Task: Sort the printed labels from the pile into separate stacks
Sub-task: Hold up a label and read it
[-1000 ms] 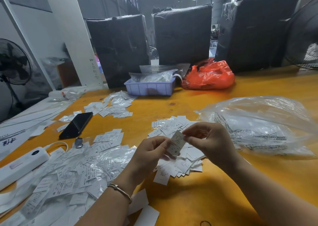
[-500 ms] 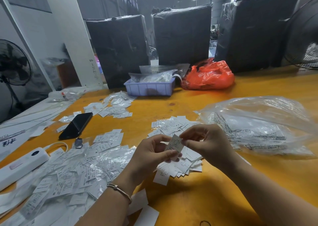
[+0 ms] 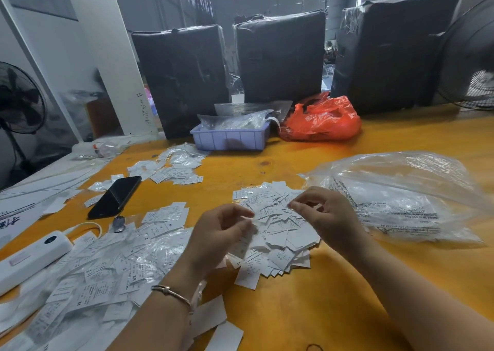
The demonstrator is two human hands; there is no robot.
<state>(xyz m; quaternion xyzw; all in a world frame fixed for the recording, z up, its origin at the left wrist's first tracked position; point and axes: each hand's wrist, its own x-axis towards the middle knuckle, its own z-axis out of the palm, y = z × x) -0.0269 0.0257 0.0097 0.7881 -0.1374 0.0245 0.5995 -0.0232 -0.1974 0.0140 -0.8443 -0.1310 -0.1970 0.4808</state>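
A loose pile of small white printed labels (image 3: 280, 235) lies on the orange table (image 3: 347, 283) right in front of me. My left hand (image 3: 216, 241) hovers at the pile's left edge and pinches one blurred label (image 3: 245, 243) between thumb and fingers. Over the pile's top, my right hand (image 3: 328, 217) has its fingers curled, thumb and forefinger meeting on a label. Sorted labels lie in a small stack (image 3: 167, 217), a far group (image 3: 179, 167) and a wide spread mixed with clear wrappers (image 3: 107, 267) at the left.
A black phone (image 3: 115, 196) and a white power strip (image 3: 32, 254) lie at the left. A large clear plastic bag (image 3: 401, 198) lies right of the pile. A purple tray (image 3: 230, 138), an orange bag (image 3: 320, 120) and black wrapped bundles (image 3: 280, 56) stand at the back.
Both hands held one label together before. Now they have parted: my left hand moved down-left with the label, and my right hand dropped to the top of the pile.
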